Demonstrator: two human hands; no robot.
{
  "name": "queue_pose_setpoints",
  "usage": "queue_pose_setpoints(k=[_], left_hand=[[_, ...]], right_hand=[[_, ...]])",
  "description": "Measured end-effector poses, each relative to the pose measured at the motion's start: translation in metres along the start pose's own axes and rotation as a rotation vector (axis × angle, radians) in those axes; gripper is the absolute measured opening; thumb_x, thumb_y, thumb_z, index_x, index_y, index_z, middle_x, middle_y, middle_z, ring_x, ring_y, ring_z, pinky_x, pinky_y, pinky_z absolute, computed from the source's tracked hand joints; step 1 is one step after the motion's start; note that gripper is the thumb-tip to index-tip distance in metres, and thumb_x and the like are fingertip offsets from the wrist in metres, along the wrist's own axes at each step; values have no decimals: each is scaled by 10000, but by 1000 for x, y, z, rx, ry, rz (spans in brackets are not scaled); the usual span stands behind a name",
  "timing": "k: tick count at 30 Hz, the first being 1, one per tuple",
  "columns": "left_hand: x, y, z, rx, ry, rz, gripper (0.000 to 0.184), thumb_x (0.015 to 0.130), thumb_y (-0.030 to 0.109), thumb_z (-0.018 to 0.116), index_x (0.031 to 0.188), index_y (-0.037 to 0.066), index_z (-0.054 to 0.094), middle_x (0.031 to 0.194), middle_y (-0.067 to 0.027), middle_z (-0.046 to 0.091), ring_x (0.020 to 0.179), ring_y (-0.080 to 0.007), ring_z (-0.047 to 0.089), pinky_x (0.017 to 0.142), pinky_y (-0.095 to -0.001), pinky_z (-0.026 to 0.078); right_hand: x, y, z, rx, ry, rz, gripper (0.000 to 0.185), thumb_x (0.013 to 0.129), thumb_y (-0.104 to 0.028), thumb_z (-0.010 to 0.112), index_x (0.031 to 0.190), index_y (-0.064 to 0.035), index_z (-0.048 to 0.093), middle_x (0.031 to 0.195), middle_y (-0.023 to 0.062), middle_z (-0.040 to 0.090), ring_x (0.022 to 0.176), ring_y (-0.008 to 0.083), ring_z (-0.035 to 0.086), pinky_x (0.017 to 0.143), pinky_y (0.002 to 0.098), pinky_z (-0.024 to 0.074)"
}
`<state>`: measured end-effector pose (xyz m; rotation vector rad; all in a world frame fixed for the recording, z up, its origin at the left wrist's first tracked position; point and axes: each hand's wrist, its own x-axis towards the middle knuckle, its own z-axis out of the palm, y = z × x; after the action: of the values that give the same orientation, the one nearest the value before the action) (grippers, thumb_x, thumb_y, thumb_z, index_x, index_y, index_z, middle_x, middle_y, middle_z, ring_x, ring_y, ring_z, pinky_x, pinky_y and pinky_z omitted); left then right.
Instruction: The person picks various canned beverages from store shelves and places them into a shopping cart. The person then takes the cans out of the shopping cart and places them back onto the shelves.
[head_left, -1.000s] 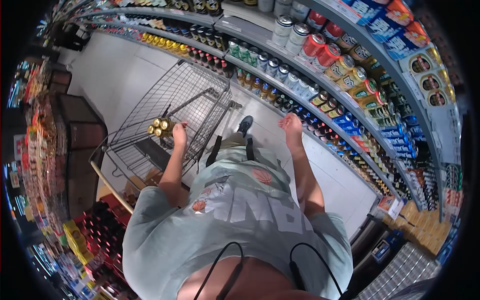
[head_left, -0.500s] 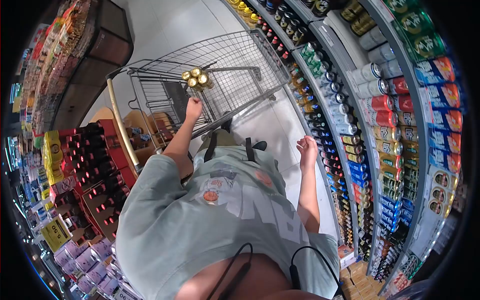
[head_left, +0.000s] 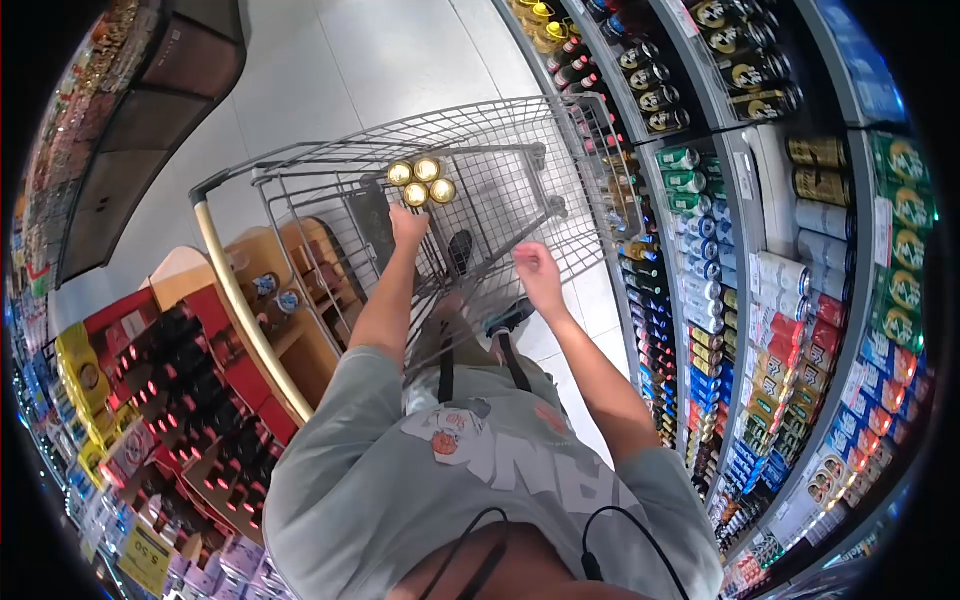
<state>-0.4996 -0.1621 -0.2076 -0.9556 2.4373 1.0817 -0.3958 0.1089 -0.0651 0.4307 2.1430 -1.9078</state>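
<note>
A pack of gold-topped cans [head_left: 421,182] is at the handle end of a wire shopping cart [head_left: 560,240], near its grey seat panel [head_left: 369,222]. My left hand [head_left: 408,224] is closed at the pack's near edge and appears to hold it; the exact grip is hidden. The can lids face up toward me and their sides are mostly out of sight. My right hand [head_left: 538,268] is over the cart's near side, fingers loosely bent and apart, with nothing seen in it. The cart's pale handle bar [head_left: 250,310] runs along the left of my left arm.
Shelves of canned drinks [head_left: 790,310] and bottles [head_left: 575,70] line the right side. On the left stand a red bottle display [head_left: 190,400] and a dark-sided snack stand [head_left: 150,130]. White floor tiles [head_left: 300,60] lie beyond the cart. A shoe [head_left: 510,316] shows beneath it.
My right hand has moved left and slightly up, from beside the shelves to over the cart's side. My left hand is now right up against the cans. The view has shifted.
</note>
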Motion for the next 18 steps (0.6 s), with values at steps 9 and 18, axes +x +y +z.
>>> queue_pose_setpoints(k=[9,18], left_hand=[[25,0,43,-280,129,33,851,713,45,789,1432,-26,340,1368,-252,441,1309,-425,435,1106,-464,392],[39,-17,51,-271,188,68,749,725,90,804,1371,-11,437,1297,-239,542,1230,-417,514,1041,-472,430]], right_hand=[[143,22,130,-695,-155,109,715,769,-63,721,1421,-56,428,1390,206,496,1307,388,475,1090,416,422],[201,64,186,-959,-211,291,878,730,-142,809,1466,-154,331,1459,127,422,1301,353,504,1006,485,498]])
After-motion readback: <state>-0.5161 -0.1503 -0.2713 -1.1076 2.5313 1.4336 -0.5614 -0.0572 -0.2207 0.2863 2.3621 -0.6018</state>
